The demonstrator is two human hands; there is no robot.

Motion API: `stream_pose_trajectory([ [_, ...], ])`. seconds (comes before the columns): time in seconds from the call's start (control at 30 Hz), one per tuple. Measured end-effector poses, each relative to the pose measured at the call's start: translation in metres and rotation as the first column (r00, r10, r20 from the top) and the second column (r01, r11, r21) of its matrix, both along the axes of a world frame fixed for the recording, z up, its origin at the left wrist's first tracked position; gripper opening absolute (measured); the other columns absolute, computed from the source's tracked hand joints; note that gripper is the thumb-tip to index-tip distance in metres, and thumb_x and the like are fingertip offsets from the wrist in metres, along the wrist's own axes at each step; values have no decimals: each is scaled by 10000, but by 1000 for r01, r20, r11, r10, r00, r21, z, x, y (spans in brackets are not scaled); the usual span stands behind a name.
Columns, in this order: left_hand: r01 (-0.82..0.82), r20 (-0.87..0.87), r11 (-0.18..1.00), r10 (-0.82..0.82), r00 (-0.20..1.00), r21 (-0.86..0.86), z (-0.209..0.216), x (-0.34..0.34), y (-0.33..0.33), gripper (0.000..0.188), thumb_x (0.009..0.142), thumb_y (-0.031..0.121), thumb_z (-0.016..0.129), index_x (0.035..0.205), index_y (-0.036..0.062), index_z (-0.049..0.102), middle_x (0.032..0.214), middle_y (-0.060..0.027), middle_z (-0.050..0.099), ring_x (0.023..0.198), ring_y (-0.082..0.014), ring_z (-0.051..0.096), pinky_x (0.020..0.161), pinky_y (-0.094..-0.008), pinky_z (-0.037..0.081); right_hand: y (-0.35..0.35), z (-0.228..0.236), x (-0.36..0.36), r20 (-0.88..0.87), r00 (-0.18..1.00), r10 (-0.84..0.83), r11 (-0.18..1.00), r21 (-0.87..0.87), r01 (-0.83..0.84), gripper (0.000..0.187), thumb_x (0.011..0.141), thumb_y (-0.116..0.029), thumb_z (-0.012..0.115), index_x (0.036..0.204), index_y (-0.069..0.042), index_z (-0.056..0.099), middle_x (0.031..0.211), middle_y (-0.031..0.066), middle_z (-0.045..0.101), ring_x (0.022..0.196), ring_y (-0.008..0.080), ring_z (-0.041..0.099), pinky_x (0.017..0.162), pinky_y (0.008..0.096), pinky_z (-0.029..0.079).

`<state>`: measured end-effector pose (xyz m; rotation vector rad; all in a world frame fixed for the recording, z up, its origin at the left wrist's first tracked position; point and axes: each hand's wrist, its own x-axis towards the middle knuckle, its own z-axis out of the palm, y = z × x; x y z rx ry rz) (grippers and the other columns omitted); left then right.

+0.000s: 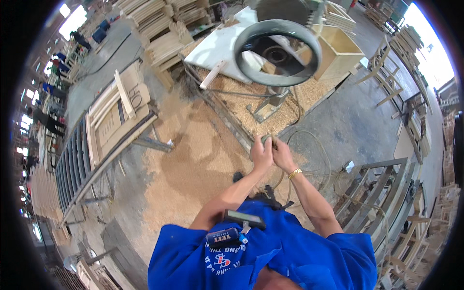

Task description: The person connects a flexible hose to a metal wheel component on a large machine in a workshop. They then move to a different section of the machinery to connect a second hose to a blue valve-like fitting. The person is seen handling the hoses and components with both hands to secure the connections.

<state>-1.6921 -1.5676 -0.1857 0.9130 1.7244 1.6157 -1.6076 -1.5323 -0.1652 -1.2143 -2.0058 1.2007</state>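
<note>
Left hand (262, 153) and right hand (282, 155) clasp an indistinct object (267, 138); the loosely looped hose (330, 162) nearby could trip the person (261, 237).

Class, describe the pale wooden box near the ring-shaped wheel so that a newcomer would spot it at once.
Beyond the person's right hand, find the big grey ring-shaped wheel. Close by its right side sits the pale wooden box. Its solid walls and open top set it apart from the stacked wooden frames behind it.
</note>
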Motion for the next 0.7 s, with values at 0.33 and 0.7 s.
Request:
stream_pose_trajectory([
  [0.33, 115, 438, 989, -142, 888, 89, 23, 7, 6, 348, 955, 259, 466, 1197, 9, 451, 1061, -96, 520, 965, -150, 504, 852, -290, 407, 15, -3, -1, 82, 997, 7, 1000, -17, -6, 277, 801, -116, 519, 1062, -33, 561, 895, 256, 609, 859, 423, 574, 723, 478, 450],
  [0.7, 81, 664, 995, -105, 741, 66, 72, -20, 21, 228, 870, 242, 631, 792, 83, 488, 671, 27, 460, 614, -71, 424, 594, -220, 360, 10, 22, 7, 118, 986, 115, 980, 149, -132, 479, 798, -117, 562, 1269, -100, 477, 958, 212, 615, 900, 381, 576, 754, 457, 444],
])
